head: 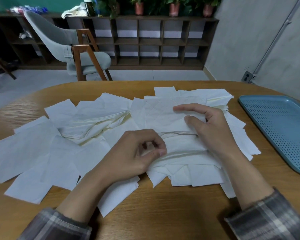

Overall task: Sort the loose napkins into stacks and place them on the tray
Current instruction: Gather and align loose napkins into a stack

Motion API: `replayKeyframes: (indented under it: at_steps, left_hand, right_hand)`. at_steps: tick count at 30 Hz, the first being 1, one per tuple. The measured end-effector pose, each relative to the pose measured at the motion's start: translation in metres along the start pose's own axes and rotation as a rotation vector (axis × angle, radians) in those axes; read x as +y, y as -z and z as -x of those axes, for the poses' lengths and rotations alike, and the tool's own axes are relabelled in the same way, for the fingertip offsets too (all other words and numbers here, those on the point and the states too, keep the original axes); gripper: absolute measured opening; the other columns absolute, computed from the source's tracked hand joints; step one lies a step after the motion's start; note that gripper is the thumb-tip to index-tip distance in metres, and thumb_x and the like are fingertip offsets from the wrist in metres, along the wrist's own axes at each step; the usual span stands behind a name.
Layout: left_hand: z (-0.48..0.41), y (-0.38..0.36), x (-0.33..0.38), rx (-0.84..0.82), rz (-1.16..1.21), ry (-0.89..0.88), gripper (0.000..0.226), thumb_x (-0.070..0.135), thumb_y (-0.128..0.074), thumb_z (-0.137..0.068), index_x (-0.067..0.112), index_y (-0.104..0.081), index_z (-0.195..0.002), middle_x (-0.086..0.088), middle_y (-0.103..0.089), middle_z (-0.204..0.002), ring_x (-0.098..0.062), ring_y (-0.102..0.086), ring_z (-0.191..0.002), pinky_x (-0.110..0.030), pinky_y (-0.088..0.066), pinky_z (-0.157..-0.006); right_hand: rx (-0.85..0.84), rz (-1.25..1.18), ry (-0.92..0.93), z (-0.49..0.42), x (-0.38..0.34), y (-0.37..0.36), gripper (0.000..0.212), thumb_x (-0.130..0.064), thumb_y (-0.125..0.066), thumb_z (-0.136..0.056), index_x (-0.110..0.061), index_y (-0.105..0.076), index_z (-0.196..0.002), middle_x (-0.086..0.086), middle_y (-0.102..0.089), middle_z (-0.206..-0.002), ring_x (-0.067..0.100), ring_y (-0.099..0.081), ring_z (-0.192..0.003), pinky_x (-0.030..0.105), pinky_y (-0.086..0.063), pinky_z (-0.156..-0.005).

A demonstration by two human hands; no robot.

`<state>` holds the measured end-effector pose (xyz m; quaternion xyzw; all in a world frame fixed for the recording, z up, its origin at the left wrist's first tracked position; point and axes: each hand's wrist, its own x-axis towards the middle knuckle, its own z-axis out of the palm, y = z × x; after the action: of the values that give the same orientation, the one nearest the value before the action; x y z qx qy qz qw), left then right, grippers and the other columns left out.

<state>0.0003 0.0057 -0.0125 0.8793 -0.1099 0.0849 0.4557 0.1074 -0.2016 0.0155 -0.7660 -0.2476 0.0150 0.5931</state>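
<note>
Office lounge, cubby shelving (145, 42), potted plants (173, 7), upholstered chair (59, 42)

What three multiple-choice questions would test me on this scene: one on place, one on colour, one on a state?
1. Where is the tray?
A. on the table's right side
B. on the chair
C. on the shelf

2. What colour is the tray?
A. red
B. blue
C. black

3. What is the right hand doing?
A. hanging empty
B. gripping a stack of napkins
C. lifting the tray

Answers:
1 A: it lies on the table, right of the napkins.
2 B: its perforated surface is light blue.
3 B: thumb and fingers curl round the stack's edge.
</note>
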Motion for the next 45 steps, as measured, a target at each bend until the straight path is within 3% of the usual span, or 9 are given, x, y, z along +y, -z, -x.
replayKeyframes:
  at_steps: [3, 6, 11, 17, 28, 32, 35, 38, 45]
  left_hand:
    - [0.001, 0.008, 0.006, 0.014, 0.167, 0.038, 0.014, 0.010, -0.070, -0.101, 0.020, -0.075, -0.093, 0.009, -0.077, -0.101, -0.015, -0.071, -0.101, -0.026, -0.052, -0.092]
    - [0.000, 0.010, 0.010, 0.099, 0.287, 0.063, 0.018, 0.006, -0.063, -0.103, 0.016, -0.069, -0.090, 0.013, -0.067, -0.079, -0.005, -0.060, -0.075, -0.011, -0.042, -0.071]
    - [-0.005, 0.010, 0.009, 0.262, 0.327, 0.129, 0.018, 0.006, -0.060, -0.105, 0.011, -0.067, -0.090, 0.013, -0.038, -0.059, -0.006, -0.030, -0.055, -0.013, -0.028, -0.054]
    - [-0.004, 0.010, 0.008, 0.398, 0.306, 0.140, 0.015, 0.025, -0.080, -0.092, 0.024, -0.074, -0.105, 0.006, -0.077, -0.093, -0.010, -0.069, -0.086, -0.022, -0.052, -0.071]
    - [-0.006, 0.007, 0.011, 0.569, 0.325, 0.146, 0.022, 0.012, -0.086, -0.087, 0.017, -0.075, -0.105, 0.008, -0.073, -0.082, 0.004, -0.057, -0.060, -0.006, -0.041, -0.058]
    - [-0.006, 0.006, 0.010, 0.552, 0.317, 0.170, 0.023, 0.015, -0.087, -0.086, 0.021, -0.075, -0.105, 0.002, -0.074, -0.085, 0.001, -0.061, -0.067, -0.010, -0.043, -0.060]
    - [-0.006, 0.004, 0.006, 0.589, 0.223, 0.173, 0.030, 0.029, -0.087, -0.086, 0.028, -0.072, -0.112, 0.012, -0.074, -0.108, -0.001, -0.068, -0.098, -0.014, -0.049, -0.076]
    - [-0.006, 0.006, 0.010, 0.545, 0.233, 0.220, 0.050, 0.045, -0.082, -0.083, 0.036, -0.063, -0.128, 0.022, -0.067, -0.127, 0.004, -0.062, -0.120, -0.011, -0.050, -0.086]
    - [-0.006, 0.001, 0.013, 0.528, 0.434, 0.168, 0.046, 0.014, -0.082, -0.091, 0.028, -0.061, -0.130, 0.003, -0.079, -0.110, -0.018, -0.078, -0.096, -0.034, -0.064, -0.076]
  right_hand:
    - [-0.007, -0.039, -0.025, 0.000, 0.000, 0.000, 0.045, 0.008, -0.054, -0.098, -0.025, -0.082, -0.108, -0.028, -0.076, -0.110, -0.014, -0.063, -0.110, 0.004, -0.045, -0.088]
    - [-0.024, -0.080, -0.041, -0.001, -0.001, 0.001, 0.036, -0.002, -0.055, -0.101, -0.023, -0.083, -0.106, -0.018, -0.078, -0.114, -0.005, -0.065, -0.115, 0.029, -0.047, -0.108]
    - [-0.131, -0.302, -0.135, 0.001, -0.001, 0.002, 0.057, -0.066, -0.046, -0.099, -0.024, -0.085, -0.102, 0.003, -0.078, -0.116, 0.021, -0.071, -0.114, 0.047, -0.051, -0.102]
    - [-0.098, -0.045, 0.020, 0.006, -0.007, -0.005, 0.008, -0.024, -0.074, -0.094, -0.020, -0.082, -0.096, -0.017, -0.079, -0.095, -0.007, -0.070, -0.093, 0.006, -0.047, -0.076]
    - [-0.214, -0.004, 0.043, 0.009, -0.004, -0.013, 0.059, -0.030, -0.079, -0.091, -0.049, -0.052, -0.140, -0.034, -0.057, -0.133, -0.003, -0.060, -0.122, 0.016, -0.052, -0.095]
    - [-0.239, 0.021, 0.094, 0.009, -0.005, -0.015, 0.064, -0.025, -0.077, -0.093, -0.053, -0.045, -0.141, -0.049, -0.047, -0.132, -0.009, -0.053, -0.127, 0.019, -0.049, -0.104]
    - [-0.202, 0.021, 0.121, 0.008, -0.005, -0.015, 0.067, -0.017, -0.076, -0.095, -0.051, -0.044, -0.143, -0.046, -0.044, -0.139, -0.005, -0.051, -0.133, 0.032, -0.049, -0.113]
    - [-0.147, -0.055, 0.157, 0.007, -0.007, -0.012, 0.066, -0.011, -0.076, -0.094, -0.043, -0.045, -0.141, -0.037, -0.048, -0.140, 0.000, -0.058, -0.128, 0.029, -0.055, -0.104]
    - [-0.209, -0.026, 0.172, 0.006, -0.005, -0.006, 0.029, -0.010, -0.076, -0.093, -0.024, -0.073, -0.119, -0.021, -0.071, -0.121, 0.002, -0.064, -0.121, 0.014, -0.045, -0.101]
